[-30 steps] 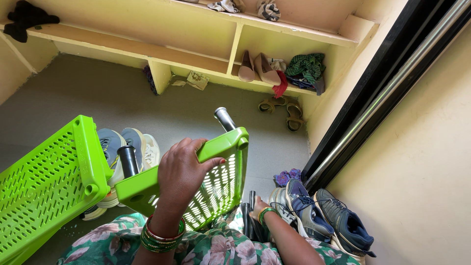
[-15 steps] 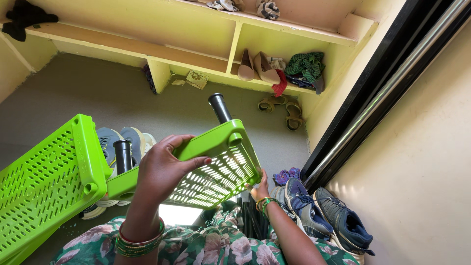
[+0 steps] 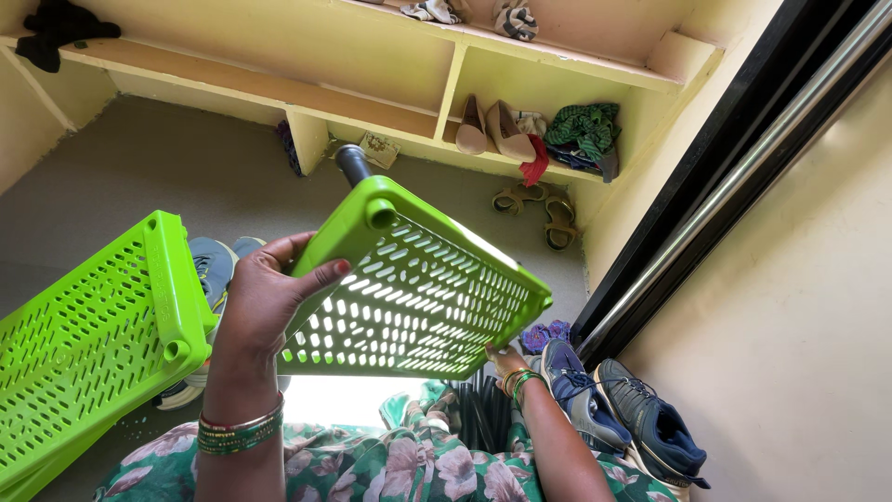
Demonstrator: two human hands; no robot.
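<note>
Nearest the camera, the left hand (image 3: 265, 302) grips the edge of a lime-green perforated shelf panel (image 3: 423, 288), thumb hooked over the top face and the fingers wrapped under the rim, holding the panel tilted with its underside toward the camera. The right hand (image 3: 506, 361) sits low beneath the panel's near right edge; its fingers are hidden by the plastic, so I cannot tell whether they close on anything. A dark tube (image 3: 352, 164) pokes up behind the panel's far corner socket (image 3: 379, 214). To handle this panel well, I judge it wise to support it from two opposite edges, since a one-handed grip near a corner lets thin slotted plastic twist, and to level it before lining any socket over a tube, keeping fingertips off the slots. Just left of the held panel stands a second green panel (image 3: 88, 325), close but not clearly touching. On the grey floor lie light sneakers (image 3: 209, 265) behind the panels and dark blue sneakers (image 3: 618, 414) by the right hand, near the sliding door track (image 3: 734, 177). Farther off, the yellow shelf (image 3: 372, 102) holds beige heels (image 3: 492, 130) and green cloth (image 3: 581, 130), with brown sandals (image 3: 544, 209) below.
</note>
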